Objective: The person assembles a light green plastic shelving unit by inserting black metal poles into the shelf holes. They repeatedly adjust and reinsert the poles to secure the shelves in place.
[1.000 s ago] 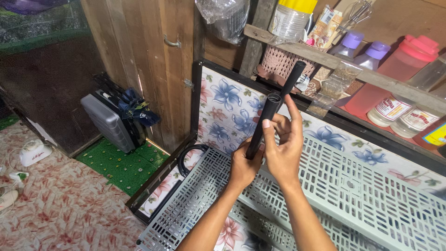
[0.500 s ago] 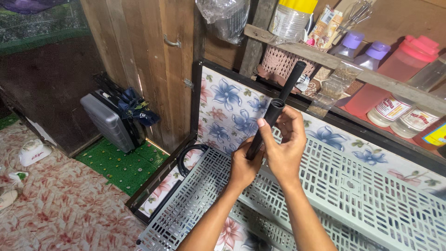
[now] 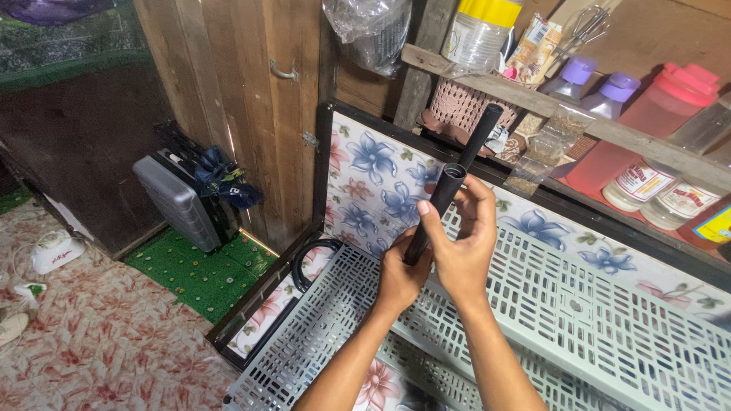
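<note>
Both hands grasp 1 black plastic tube (image 3: 435,209): left hand (image 3: 401,275) steadies its base, right hand (image 3: 464,243) grips higher, over the grey slotted plastic shelf (image 3: 579,320).

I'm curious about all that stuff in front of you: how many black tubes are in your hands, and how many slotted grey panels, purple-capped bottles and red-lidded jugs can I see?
Black tubes: 2 (one, other)
Slotted grey panels: 2 (upper, lower)
Purple-capped bottles: 2 (first, second)
Red-lidded jugs: 1
Total: 7
</note>
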